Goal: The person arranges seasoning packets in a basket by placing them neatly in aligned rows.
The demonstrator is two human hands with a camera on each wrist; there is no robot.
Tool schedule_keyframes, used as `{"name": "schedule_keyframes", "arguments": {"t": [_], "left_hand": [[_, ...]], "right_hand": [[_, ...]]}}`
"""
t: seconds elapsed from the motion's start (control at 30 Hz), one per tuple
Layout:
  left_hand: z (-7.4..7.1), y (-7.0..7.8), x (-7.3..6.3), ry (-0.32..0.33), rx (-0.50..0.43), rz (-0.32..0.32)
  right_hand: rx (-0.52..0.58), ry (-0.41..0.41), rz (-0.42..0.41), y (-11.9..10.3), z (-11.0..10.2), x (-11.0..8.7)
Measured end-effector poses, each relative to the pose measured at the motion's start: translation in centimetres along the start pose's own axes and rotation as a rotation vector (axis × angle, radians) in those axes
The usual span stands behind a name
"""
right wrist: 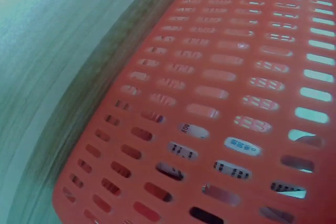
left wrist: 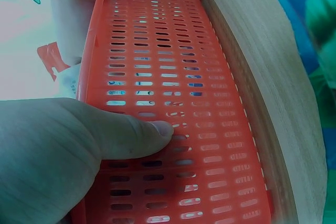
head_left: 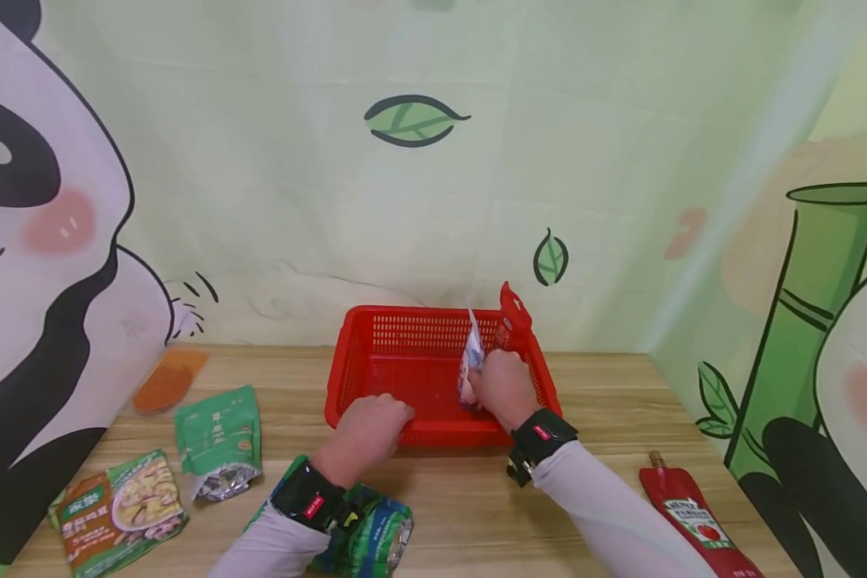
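The left hand (head_left: 368, 429) is curled over the near rim of a red plastic slotted basket (head_left: 441, 433), left of the rim's middle, with its thumb pressed flat against the outside of the basket wall. The right hand (head_left: 507, 389) reaches into the right part of the basket and holds a white printed plastic packet (head_left: 470, 361) that stands upright there, its fingers closed at the packet's side.

The left hand's fingertips are hidden behind the basket's rim, and the right hand's fingertips are largely out of sight too; the right wrist view shows mostly slotted wall, with scraps of print behind it. A green-and-blue shiny package (head_left: 384, 534) in front of the basket is partly covered by the left forearm, and a red pouch with a Heinz label (head_left: 694, 514), right of the basket, is cut off by the frame.

The white packet sits inside the basket, left of a red flat-topped pouch (head_left: 514, 317) that rises above the basket's right end. Left of the basket, a green foil pouch (head_left: 220, 433) lies on the wooden counter (head_left: 477, 522).
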State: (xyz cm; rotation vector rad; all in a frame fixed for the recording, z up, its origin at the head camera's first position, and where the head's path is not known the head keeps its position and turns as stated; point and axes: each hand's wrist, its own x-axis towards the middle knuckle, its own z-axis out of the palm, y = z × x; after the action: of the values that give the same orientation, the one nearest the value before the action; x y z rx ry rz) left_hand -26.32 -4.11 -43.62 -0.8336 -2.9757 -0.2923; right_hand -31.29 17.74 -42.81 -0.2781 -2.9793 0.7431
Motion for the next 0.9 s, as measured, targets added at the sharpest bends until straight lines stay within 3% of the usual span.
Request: {"name": "schedule_keyframes", "arguments": {"t": [0.37, 0.9], "left_hand": [[0.0, 0.0, 0.0, 0.007, 0.009, 0.002], [0.1, -0.3, 0.0, 0.006, -0.006, 0.011]], "right_hand": [[0.047, -0.015, -0.039, -0.1, -1.7, -1.6], [0.025, -0.005, -0.13, 1.4, -3.0, -3.6]]}}
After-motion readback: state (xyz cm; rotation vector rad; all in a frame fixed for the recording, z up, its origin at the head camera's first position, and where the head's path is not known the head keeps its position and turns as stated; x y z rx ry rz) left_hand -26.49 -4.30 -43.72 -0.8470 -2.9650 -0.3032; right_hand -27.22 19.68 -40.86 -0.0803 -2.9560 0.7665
